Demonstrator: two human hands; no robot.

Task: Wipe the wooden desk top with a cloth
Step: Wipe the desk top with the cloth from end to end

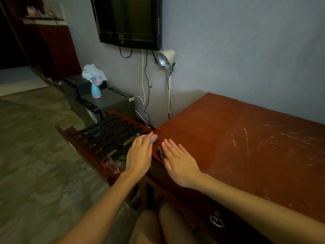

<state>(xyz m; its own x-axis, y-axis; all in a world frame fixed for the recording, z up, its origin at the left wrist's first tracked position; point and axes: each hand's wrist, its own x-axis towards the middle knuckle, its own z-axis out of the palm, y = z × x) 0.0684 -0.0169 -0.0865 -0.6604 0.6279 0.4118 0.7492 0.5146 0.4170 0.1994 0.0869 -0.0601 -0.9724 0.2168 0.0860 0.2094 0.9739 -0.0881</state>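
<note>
Cloth (153, 138), a pale grey-pink wad, sits on the left edge of the wooden desk top (228, 138), near its front corner, under the straightened fingers of my left hand (139, 154), which presses down on it. Only a blurred strip shows past my fingertips. Its length runs the way my fingers point, away from me towards the wall (246, 50), and the rest is hidden beneath the hand.

My right hand (179, 162) lies flat on the wood just beside the left, fingers spread and holding nothing. A small dark thing (161, 152) shows at its thumb side, too blurred for me to identify.

The desk top is reddish-brown and glossy, with pale scratches and smears across its right half. Its back edge meets the grey wall. A black television (128, 20) hangs there above a white clamp lamp (166, 59) and dangling cables (146, 81).

Past the desk's left edge, and lower, stands a slatted rack (109, 136), touching or nearly touching the desk. Beyond it is a dark box (109, 101) carrying a blue-and-pink spray bottle (95, 88), with a heap of white rags (93, 71) behind. Patterned carpet (35, 155) covers the floor to the left.

The cloth lies right at the brink of the left edge. From both hands the wood runs wide to the right and back to the wall. A metal drawer handle (217, 221) hangs from the front face below my right forearm.
</note>
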